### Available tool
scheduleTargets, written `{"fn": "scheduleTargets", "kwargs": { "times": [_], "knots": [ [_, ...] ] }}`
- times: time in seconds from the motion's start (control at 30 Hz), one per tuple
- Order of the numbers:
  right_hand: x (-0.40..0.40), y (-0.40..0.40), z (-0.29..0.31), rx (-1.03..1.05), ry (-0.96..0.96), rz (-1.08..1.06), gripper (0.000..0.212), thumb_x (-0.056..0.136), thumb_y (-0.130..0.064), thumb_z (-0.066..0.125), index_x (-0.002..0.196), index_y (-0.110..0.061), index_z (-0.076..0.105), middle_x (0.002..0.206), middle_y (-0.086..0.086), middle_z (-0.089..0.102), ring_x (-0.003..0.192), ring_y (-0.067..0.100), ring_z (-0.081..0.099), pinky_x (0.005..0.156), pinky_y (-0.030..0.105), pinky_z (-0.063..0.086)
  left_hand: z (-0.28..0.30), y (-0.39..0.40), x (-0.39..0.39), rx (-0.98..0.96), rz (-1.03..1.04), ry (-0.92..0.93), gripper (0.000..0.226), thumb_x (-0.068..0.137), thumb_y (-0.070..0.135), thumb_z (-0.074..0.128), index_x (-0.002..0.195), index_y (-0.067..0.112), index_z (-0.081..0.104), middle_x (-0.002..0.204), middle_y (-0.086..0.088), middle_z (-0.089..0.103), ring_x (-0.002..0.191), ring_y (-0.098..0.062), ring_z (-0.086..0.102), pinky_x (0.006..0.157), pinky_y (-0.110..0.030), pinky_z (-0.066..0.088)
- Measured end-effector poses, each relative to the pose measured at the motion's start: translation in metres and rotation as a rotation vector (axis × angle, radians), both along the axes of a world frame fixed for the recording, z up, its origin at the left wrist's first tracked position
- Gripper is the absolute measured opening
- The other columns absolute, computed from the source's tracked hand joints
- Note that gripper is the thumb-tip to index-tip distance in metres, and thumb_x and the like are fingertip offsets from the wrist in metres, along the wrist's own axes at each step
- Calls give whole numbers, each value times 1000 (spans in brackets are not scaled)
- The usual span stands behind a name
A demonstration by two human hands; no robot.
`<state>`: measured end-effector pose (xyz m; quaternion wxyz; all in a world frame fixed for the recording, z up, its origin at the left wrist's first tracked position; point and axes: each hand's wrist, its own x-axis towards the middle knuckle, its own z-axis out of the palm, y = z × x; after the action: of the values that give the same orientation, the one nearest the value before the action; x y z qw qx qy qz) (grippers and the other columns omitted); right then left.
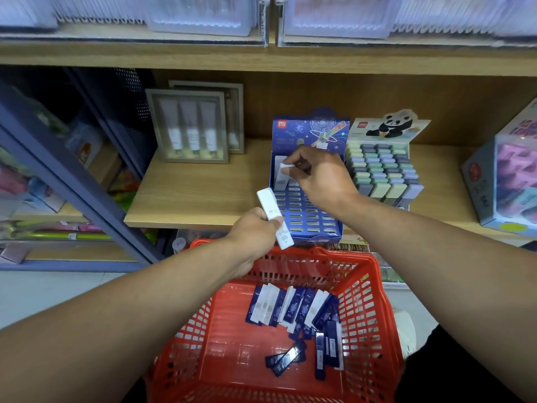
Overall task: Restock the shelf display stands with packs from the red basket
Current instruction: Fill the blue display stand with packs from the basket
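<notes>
Right hand [319, 177] pinches white pack [286, 167] at blue stand [305, 205]. Left hand [255, 231] grips spare pack [274, 218]. Packs look light, stiff, smooth; hold by long sides.

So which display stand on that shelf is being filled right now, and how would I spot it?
Find the wooden shelf just above the red basket. Two tiered stands sit side by side there; it is the blue display stand on the left, under the right hand. Its slots are nearly all empty, while the panda-topped stand is full of pastel packs.
</notes>
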<state>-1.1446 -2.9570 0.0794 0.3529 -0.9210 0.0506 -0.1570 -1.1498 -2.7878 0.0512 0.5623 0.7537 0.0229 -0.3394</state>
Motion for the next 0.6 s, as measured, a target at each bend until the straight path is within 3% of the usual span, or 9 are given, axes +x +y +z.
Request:
{"fn": "scheduleTargets", "kwargs": {
  "times": [0.07,0.17,0.3,0.37,0.47,0.6],
  "knots": [
    [1,0,-1,-31,0,-6,7,95,-18,68,102,-19,69,77,-24,59,71,-14,58,64,5,38,1,1,1,13,-19,-8,9,103,25,55,95,21,58,115,-8,68,111,-27,65,102,-49,51],
    [5,0,0,-89,-1,-43,11,97,-21,65,106,-19,70,86,-12,65,74,0,60,69,19,47,2,2,0,52,-43,-43,11,103,28,54,94,23,58,115,-5,69,109,-24,65,101,-48,52],
    [13,-2,1,-262,8,-80,23,102,-25,54,117,-20,71,119,3,64,104,22,63,88,30,48,8,5,-2,100,-62,-110,11,103,29,54,101,20,59,117,-2,67,108,-21,65,97,-44,55],
    [16,-4,-1,-303,94,-87,28,104,-30,47,123,-24,67,128,0,60,111,23,61,88,30,47,11,6,-3,114,-76,-126,13,103,29,54,105,18,60,120,-3,67,108,-20,65,97,-43,55],
    [20,-6,-4,-341,197,-110,31,103,-41,41,126,-32,60,120,-6,62,107,19,63,73,28,43,15,8,-5,134,-100,-156,14,103,28,54,107,15,60,122,-3,66,108,-19,64,96,-41,56],
    [20,0,-2,-512,242,-80,35,105,-41,39,133,-29,57,124,-1,59,109,24,62,82,35,49,18,11,-6,151,-122,-192,16,103,28,55,107,14,60,122,-3,65,106,-19,63,95,-41,56]
  ]
}}
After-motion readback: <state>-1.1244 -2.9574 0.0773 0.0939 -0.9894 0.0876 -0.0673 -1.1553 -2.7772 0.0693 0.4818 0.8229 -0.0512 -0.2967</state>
